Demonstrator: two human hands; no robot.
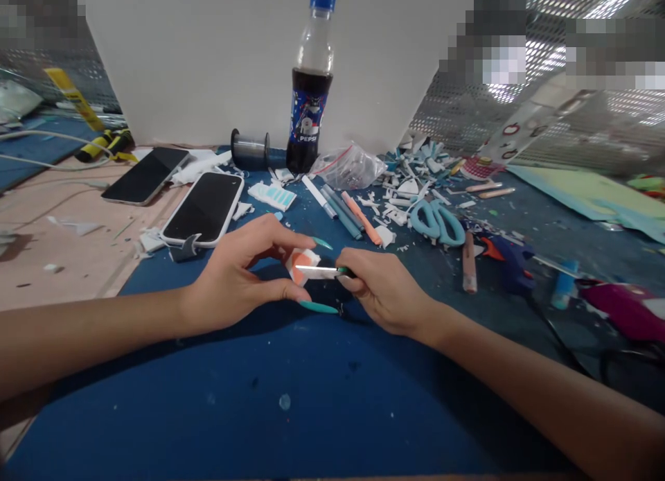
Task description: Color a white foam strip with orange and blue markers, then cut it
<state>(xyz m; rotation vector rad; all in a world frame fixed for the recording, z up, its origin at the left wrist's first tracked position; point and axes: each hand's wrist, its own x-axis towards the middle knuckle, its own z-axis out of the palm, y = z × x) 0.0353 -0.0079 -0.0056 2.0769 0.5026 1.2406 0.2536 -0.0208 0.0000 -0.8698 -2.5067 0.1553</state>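
My left hand (pixel 244 273) holds a small white piece with an orange patch (pixel 301 265) between thumb and fingers. Long turquoise nails show on that hand. Closed around a dark handle, my right hand (pixel 384 287) grips a small knife (pixel 319 272), its bright blade pointing left and lying across the piece. Whether the blade has cut in, I cannot tell. Just beyond the hands lie several markers, among them an orange one (pixel 361 217) and a grey-blue one (pixel 343 212). A white scrap with light-blue blocks (pixel 273 195) rests behind my left hand.
A Pepsi bottle (pixel 309 100) stands at the back beside a clear plastic bag (pixel 353 168) and a spool (pixel 250 150). Two phones, one white-edged (pixel 204 209), lie left. Blue-handled scissors (pixel 437 222), a heap of scraps (pixel 423 163) and a glue gun (pixel 509 263) are right.
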